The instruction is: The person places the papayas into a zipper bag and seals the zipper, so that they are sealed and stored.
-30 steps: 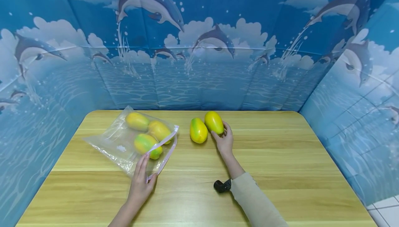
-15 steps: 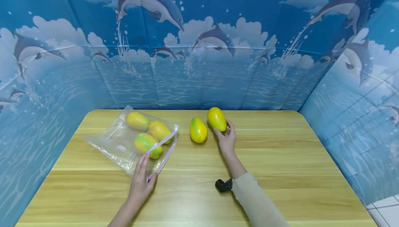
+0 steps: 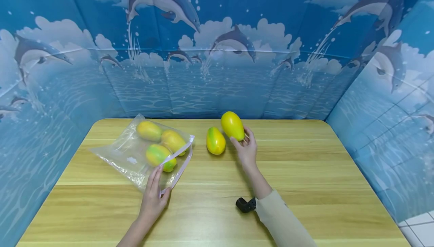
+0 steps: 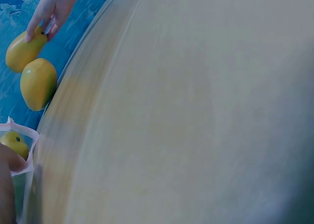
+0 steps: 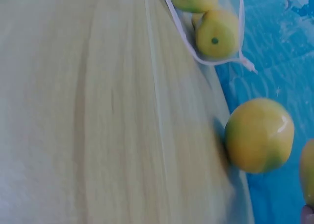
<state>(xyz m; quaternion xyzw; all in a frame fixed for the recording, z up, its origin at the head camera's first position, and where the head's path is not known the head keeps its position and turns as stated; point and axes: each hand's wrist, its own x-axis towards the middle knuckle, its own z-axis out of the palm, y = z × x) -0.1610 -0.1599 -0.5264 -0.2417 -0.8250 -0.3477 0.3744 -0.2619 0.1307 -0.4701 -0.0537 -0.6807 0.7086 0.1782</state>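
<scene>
My right hand [image 3: 246, 151] holds a yellow papaya [image 3: 232, 126] by its near end, tilted at the back of the table, with fingers and thumb on either side. Beside it another papaya [image 3: 216, 140], yellow with a green streak, lies on the table. My left hand [image 3: 154, 194] holds the mouth of a clear zip bag [image 3: 116, 152], fingers on the upper rim and thumb at the lower rim. Three papayas [image 3: 159, 155] lie inside the bag. In the left wrist view the bag's pinkish rim [image 4: 34, 135] stands apart. The right wrist view catches only a sliver of the held papaya [image 5: 308, 172].
The wooden table [image 3: 305, 186] reaches back to a blue dolphin-print curtain [image 3: 217, 85]. A black strapped device [image 3: 245, 204] sits at my right wrist, by the beige sleeve [image 3: 283, 217]. White floor tiles [image 3: 422, 230] show at lower right.
The papaya in my right hand has risen and moved farther back, shifting right and then slightly left, apart from the one beside it. My left hand and the bag stay put.
</scene>
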